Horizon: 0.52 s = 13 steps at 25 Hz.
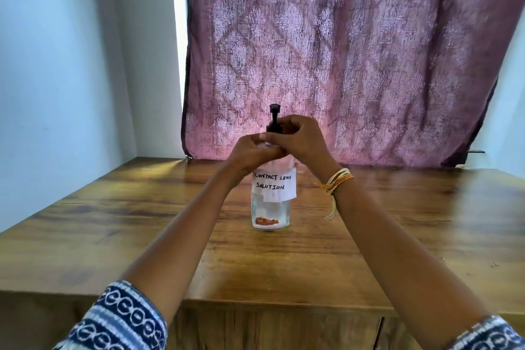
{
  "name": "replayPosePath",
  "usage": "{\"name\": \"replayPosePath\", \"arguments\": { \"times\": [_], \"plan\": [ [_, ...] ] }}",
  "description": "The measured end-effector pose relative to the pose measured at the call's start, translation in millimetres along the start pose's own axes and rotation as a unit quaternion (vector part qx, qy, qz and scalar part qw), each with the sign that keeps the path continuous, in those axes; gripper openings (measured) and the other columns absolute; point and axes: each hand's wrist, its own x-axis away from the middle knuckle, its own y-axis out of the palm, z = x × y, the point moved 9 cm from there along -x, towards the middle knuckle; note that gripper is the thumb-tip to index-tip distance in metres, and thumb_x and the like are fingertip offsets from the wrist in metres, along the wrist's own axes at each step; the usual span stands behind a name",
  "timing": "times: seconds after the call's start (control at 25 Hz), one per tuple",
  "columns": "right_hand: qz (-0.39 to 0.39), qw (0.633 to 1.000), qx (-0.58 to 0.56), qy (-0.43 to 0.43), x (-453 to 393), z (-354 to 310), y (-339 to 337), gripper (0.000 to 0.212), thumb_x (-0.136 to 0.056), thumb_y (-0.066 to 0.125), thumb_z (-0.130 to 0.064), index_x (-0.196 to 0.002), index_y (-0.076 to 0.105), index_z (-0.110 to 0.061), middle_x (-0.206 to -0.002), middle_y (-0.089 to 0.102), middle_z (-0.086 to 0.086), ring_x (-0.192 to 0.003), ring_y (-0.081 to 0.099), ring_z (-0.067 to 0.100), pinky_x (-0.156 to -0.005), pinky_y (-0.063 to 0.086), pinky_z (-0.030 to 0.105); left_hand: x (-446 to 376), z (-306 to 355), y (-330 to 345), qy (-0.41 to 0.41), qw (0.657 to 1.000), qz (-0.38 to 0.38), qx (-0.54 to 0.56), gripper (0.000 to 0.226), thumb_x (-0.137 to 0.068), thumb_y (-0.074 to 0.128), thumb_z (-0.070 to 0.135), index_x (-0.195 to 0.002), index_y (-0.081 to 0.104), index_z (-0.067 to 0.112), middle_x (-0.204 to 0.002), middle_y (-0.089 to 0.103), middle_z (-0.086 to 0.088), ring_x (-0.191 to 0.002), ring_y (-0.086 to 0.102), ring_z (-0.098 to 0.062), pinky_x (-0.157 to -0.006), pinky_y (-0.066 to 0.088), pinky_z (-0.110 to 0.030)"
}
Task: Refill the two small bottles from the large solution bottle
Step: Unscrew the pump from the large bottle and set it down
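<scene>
Bench (113, 221): wooden top, carries the lot; a patterned curtain (355, 51) hangs behind at twelve o'clock.

Large solution bottle (270, 209): clear, stands upright at the bench's centre, base flat on the wood, long axis vertical. Its handwritten label (275, 182) faces six o'clock, toward the person. Liquid level is hard to read.

Left hand (251, 152): grip wraps the bottle's shoulder from nine o'clock, fingers curled round it.

Right hand (298, 138): grip pinches the collar under the pump from three o'clock, fingers curled over the neck.

Black pump top (274, 116): nozzle stem points to twelve o'clock, straight up.

Small bottles: not identifiable in view; something clear just behind the right wrist is too hidden to name.

Step in hand, as judged: unscrewing the pump. Best done with the left grip holding the body dead still, the right turning only the collar, and the bottle kept vertical so nothing spills once the thread frees.
</scene>
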Motion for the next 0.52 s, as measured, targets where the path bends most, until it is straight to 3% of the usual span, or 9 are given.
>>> {"name": "replayPosePath", "arguments": {
  "times": [0.08,0.24,0.4,0.52],
  "plan": [
    [0.015,1.000,-0.016,0.009,1,4,-2,0.021,-0.063,0.089,-0.027,-0.078,0.073,-0.028,-0.080,0.073,-0.002,-0.081,0.071,0.015,-0.083,0.058,0.036,1,2,0,0.007,1.000,0.001,-0.005,0.014,-0.072,0.081,0.022,-0.084,0.074,0.022,-0.078,0.075,0.004,-0.073,0.070,-0.006,-0.071,0.054,-0.024],
    [0.011,1.000,-0.022,0.010,-5,2,-4,0.026,-0.064,0.088,-0.020,-0.086,0.078,-0.013,-0.083,0.076,0.008,-0.079,0.073,0.019,-0.082,0.059,0.037,2,3,0,0.008,1.000,0.019,-0.011,0.021,-0.069,0.083,0.027,-0.088,0.075,0.020,-0.087,0.076,-0.003,-0.079,0.071,-0.013,-0.081,0.056,-0.034],
    [-0.079,0.991,-0.110,0.017,-5,3,4,0.029,-0.073,0.078,0.000,-0.100,0.071,0.005,-0.087,0.072,0.013,-0.078,0.069,0.019,-0.080,0.059,0.029,1,1,-1,0.009,0.999,0.017,-0.025,0.048,-0.055,0.084,0.045,-0.092,0.075,0.017,-0.090,0.077,-0.003,-0.087,0.073,-0.019,-0.084,0.056,-0.038],
    [-0.123,0.986,-0.114,0.008,-12,5,7,0.031,-0.080,0.069,0.006,-0.111,0.065,0.011,-0.103,0.069,0.024,-0.093,0.066,0.027,-0.094,0.054,0.040,-1,-1,-1,0.003,0.999,0.027,-0.024,0.057,-0.049,0.082,0.050,-0.093,0.074,0.016,-0.090,0.077,-0.003,-0.087,0.073,-0.021,-0.083,0.057,-0.037]
  ]
}}
